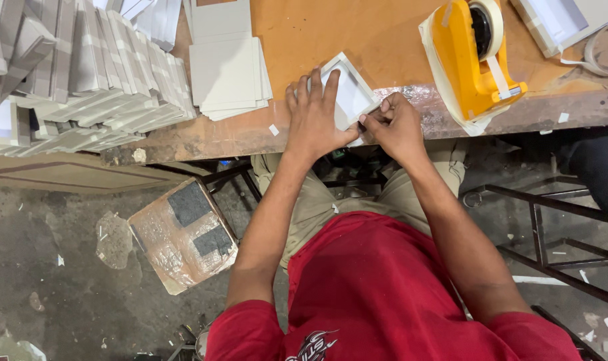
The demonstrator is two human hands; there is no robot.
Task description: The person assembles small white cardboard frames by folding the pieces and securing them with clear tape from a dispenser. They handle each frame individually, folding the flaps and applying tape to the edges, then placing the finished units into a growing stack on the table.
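A small white cardboard box tray (349, 90) lies at the near edge of the orange wooden table (317, 33). My left hand (313, 117) lies flat on the tray's left side, fingers spread, pressing it down. My right hand (394, 126) pinches the tray's near corner with thumb and fingers, where a bit of white tape shows. Part of the tray is hidden under both hands.
A yellow tape dispenser (474, 57) with a roll stands at the right. Flat white cards (227, 70) are stacked behind the tray; many folded white trays (83, 73) pile up at the left. Another white box (558, 23) sits far right. A stool (184, 234) stands below.
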